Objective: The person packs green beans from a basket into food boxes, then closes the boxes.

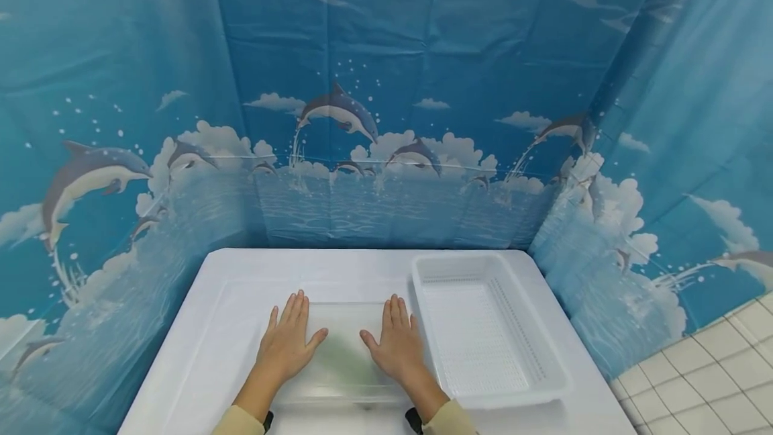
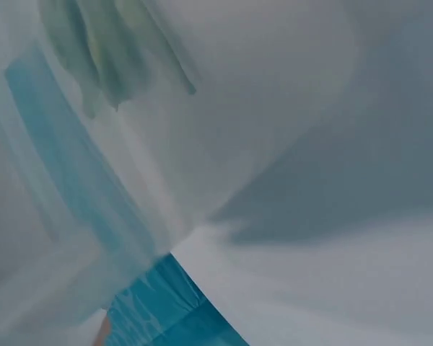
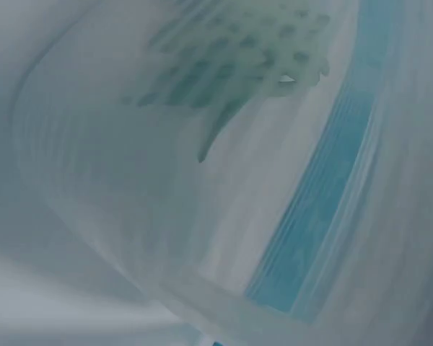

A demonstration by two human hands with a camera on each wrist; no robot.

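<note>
A translucent plastic box (image 1: 349,317) lies near the front of the white table. Something green (image 1: 347,361) shows blurred through its top. My left hand (image 1: 286,344) rests flat on the left side of the box, fingers straight and pointing away, thumb spread inward. On the right side lies my right hand (image 1: 396,346) in the same way, its fingertips near the far edge. Through the cloudy wall the left wrist view shows pale green, pointed strips (image 2: 105,54). In the right wrist view the green thing (image 3: 238,61) appears patchy, with a pointed tip.
A white plastic basket (image 1: 558,381) with perforated sides stands to the right of the box, close beside my right hand. The white table (image 1: 199,327) reaches back to a blue dolphin-print curtain (image 1: 386,213). White tiles (image 1: 712,371) appear at the lower right.
</note>
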